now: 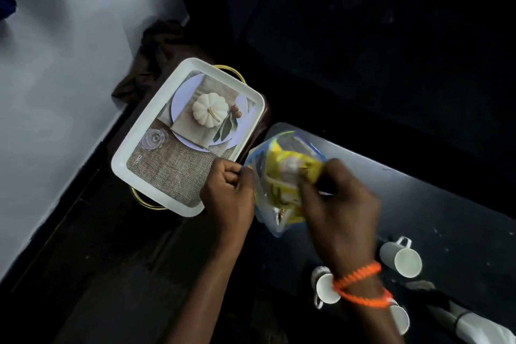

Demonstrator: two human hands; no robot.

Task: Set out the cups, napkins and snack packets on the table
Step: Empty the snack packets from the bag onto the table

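A clear blue-edged plastic bag [275, 176] holding yellow snack packets [282, 195] hangs above the dark table [435, 204]. My left hand [227, 190] pinches the bag's left edge. My right hand [337, 204] reaches into the bag's mouth and closes on a yellow packet; it is blurred. Three white cups stand on the table near my right wrist: one at the right [402, 258], one to the left of the wrist [324, 286], one partly hidden behind the wrist [400, 318]. I see no napkins that I can tell apart.
A white tray [125, 170] with gold handles and a printed pumpkin picture rests left of the table on a dark stand. A brown cloth [156, 56] lies behind it. A pale wall [55, 92] fills the left. A white and grey object [480, 327] sits at the bottom right.
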